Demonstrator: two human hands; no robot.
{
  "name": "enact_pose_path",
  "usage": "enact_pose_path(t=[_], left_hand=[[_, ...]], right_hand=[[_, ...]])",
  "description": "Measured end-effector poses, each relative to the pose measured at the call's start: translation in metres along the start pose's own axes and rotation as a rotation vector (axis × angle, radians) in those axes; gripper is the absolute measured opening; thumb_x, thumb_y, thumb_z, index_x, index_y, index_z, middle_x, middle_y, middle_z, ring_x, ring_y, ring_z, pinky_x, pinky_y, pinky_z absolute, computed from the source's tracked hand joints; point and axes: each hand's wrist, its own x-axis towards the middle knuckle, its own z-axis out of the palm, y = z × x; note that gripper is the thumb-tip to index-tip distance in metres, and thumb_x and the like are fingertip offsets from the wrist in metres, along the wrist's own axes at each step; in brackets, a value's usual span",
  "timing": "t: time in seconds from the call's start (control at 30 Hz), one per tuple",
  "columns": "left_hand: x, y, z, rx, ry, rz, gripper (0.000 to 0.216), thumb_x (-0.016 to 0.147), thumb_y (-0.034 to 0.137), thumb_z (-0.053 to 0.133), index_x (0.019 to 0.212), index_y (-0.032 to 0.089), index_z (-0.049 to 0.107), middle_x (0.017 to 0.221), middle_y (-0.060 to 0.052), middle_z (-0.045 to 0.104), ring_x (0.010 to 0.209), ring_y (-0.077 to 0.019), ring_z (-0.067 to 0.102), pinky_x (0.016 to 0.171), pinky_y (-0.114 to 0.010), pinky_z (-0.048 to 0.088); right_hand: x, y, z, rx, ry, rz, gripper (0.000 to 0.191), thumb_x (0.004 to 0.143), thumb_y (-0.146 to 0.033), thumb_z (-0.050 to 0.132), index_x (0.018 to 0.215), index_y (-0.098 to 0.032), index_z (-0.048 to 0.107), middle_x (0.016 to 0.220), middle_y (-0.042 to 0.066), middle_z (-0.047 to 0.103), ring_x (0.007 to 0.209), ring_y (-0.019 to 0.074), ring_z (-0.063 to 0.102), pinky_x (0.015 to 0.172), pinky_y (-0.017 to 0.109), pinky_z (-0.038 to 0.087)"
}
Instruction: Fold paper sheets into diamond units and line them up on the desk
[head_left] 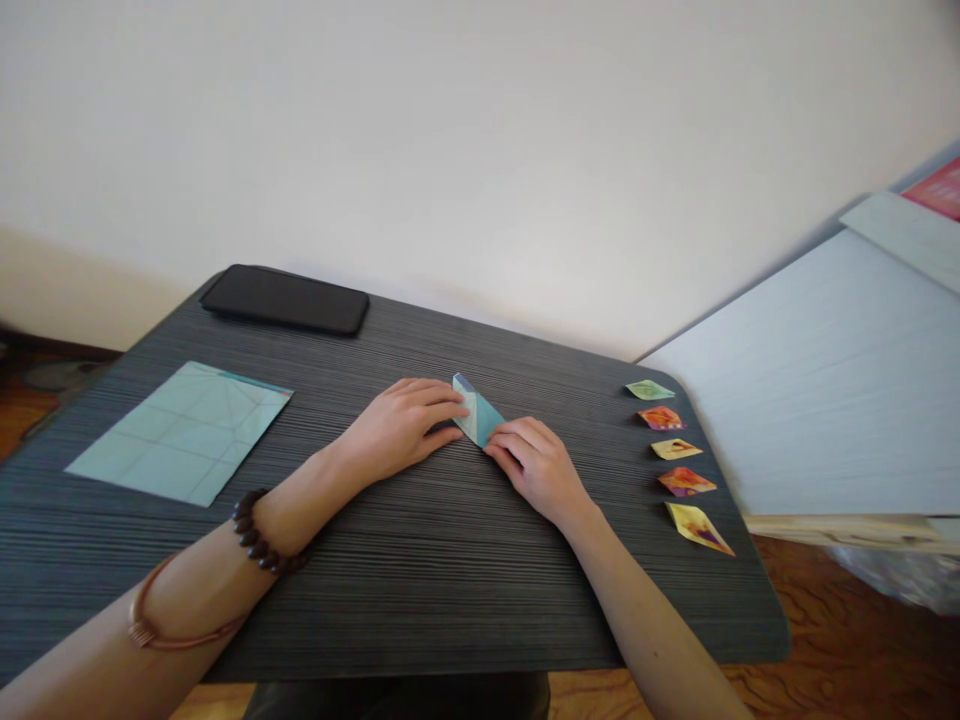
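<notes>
A small piece of folded light-blue paper (pixel 487 418) lies at the middle of the dark table, pointed at its top end. My left hand (pixel 405 425) rests over its left side, fingers pressed on the paper against the tabletop. At the lower right corner, my right hand (pixel 536 465) pinches the paper between thumb and fingers. Both hands touch the paper; the fingertips hide parts of its edges. To the left lies a larger creased light-blue sheet (pixel 180 430), flat on the table.
A black flat case (pixel 286 300) lies at the table's back left. Down the right edge runs a column of several small folded paper pieces, among them a green one (pixel 649 390) and a yellow one (pixel 699 527). A white wall (pixel 465 160) stands behind the dark table (pixel 420 590).
</notes>
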Motion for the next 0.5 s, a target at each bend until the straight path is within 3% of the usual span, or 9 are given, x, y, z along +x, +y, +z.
enact_pose_path(t=[0.13, 0.23, 0.37, 0.5], left_hand=[[-0.001, 0.008, 0.003, 0.032, -0.029, 0.026, 0.029, 0.086, 0.044, 0.052, 0.106, 0.028, 0.066, 0.123, -0.001, 0.060, 0.120, -0.0252, 0.046, 0.099, -0.042, 0.039], [-0.001, 0.016, 0.007, 0.064, 0.003, -0.014, 0.027, 0.089, 0.039, 0.047, 0.096, 0.026, 0.070, 0.119, -0.001, 0.063, 0.118, -0.0252, 0.048, 0.097, -0.042, 0.041], [0.001, 0.022, 0.008, 0.071, 0.035, -0.047, 0.027, 0.090, 0.035, 0.046, 0.091, 0.025, 0.071, 0.115, -0.001, 0.065, 0.113, -0.0244, 0.052, 0.094, -0.041, 0.043], [0.001, 0.022, 0.005, 0.059, 0.034, -0.049, 0.026, 0.089, 0.036, 0.048, 0.093, 0.026, 0.071, 0.115, -0.001, 0.065, 0.113, -0.0247, 0.052, 0.094, -0.042, 0.042]], right_hand=[[0.003, -0.008, 0.003, 0.026, -0.007, 0.080, 0.019, 0.093, -0.026, 0.043, 0.092, -0.017, 0.060, 0.092, 0.007, 0.065, 0.087, 0.0173, 0.058, 0.080, 0.033, 0.046], [0.004, -0.011, 0.005, 0.071, -0.007, 0.148, 0.020, 0.093, -0.026, 0.041, 0.091, -0.017, 0.059, 0.087, 0.006, 0.064, 0.083, 0.0172, 0.057, 0.078, 0.033, 0.046], [0.001, -0.009, 0.002, 0.170, 0.024, 0.163, 0.016, 0.088, -0.032, 0.052, 0.095, -0.021, 0.061, 0.094, 0.005, 0.064, 0.089, 0.0180, 0.056, 0.082, 0.034, 0.045], [-0.003, -0.012, -0.001, 0.101, 0.076, 0.238, 0.013, 0.086, -0.028, 0.055, 0.084, -0.022, 0.067, 0.101, 0.004, 0.061, 0.092, 0.0187, 0.055, 0.085, 0.039, 0.041]])
